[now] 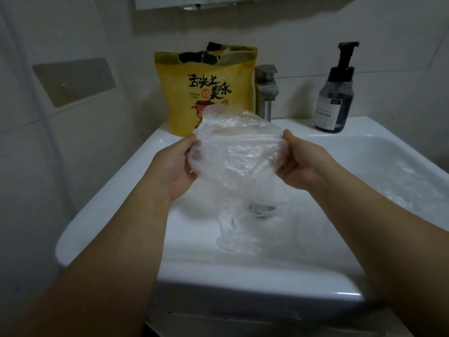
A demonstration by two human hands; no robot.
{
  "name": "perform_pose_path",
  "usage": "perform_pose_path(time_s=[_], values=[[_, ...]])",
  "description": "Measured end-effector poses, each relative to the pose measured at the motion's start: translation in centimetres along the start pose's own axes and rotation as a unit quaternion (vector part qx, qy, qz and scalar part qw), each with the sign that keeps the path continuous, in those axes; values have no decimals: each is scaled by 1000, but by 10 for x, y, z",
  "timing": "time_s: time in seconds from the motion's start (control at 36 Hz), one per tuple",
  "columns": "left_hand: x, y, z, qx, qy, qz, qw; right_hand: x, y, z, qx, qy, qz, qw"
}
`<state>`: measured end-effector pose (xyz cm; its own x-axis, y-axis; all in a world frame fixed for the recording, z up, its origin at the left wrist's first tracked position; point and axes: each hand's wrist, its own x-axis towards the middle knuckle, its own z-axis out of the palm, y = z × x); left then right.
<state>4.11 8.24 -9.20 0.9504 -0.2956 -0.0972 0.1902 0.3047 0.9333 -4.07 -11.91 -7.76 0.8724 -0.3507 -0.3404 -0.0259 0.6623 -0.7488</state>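
A thin clear plastic bag (237, 152) is stretched between both hands above a white sink (116, 195). My left hand (173, 166) grips its left edge, fingers curled behind the film. My right hand (300, 164) pinches its right edge. The bag's lower part hangs down crumpled toward the drain (261, 209), which shows dimly through the film.
A yellow printed bag (206, 93) stands open on the sink's back ledge, next to a metal tap (266, 91). A dark pump bottle (334, 98) stands at the back right. Tiled walls rise behind and to the left, with a grey plate (73, 81) on the left one.
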Motion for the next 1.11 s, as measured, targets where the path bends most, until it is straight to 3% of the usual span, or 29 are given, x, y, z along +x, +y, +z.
perform_pose_path(time_s=[0.08, 0.19, 0.33, 0.44, 0.56, 0.61, 0.67, 0.75, 0.89, 0.97, 1.11], values=[[1, -2, 1, 44, 20, 50, 998, -1, 0, 0, -17, -21, -22, 999], [2, -1, 3, 71, 46, 121, 989, -8, -5, -1, -44, -105, -103, 988], [-3, 1, 4, 62, -1, 115, 991, -13, -7, 1, -56, -132, -118, 983], [-10, 1, 10, 81, -42, 94, 991, -13, -8, -1, -100, -209, -90, 969], [-12, 1, 7, 138, -6, 141, 980, -11, -9, -3, -177, -159, -103, 966], [-12, -1, 4, 197, 12, 183, 963, -10, -7, -5, -303, -114, -135, 936], [-13, -3, 1, 278, 35, 234, 931, -7, -5, -6, -435, -82, -172, 880], [-11, -7, -2, 363, 68, 273, 888, -3, -3, -7, -547, -59, -180, 816], [-9, -8, -4, 415, 86, 294, 856, -4, -3, -9, -590, -24, -186, 786], [-8, -4, -2, 355, 76, 263, 894, -8, -4, -9, -549, -33, -213, 808], [-9, 4, 5, 145, 1, 225, 964, -7, -3, -1, -295, -104, -170, 935]])
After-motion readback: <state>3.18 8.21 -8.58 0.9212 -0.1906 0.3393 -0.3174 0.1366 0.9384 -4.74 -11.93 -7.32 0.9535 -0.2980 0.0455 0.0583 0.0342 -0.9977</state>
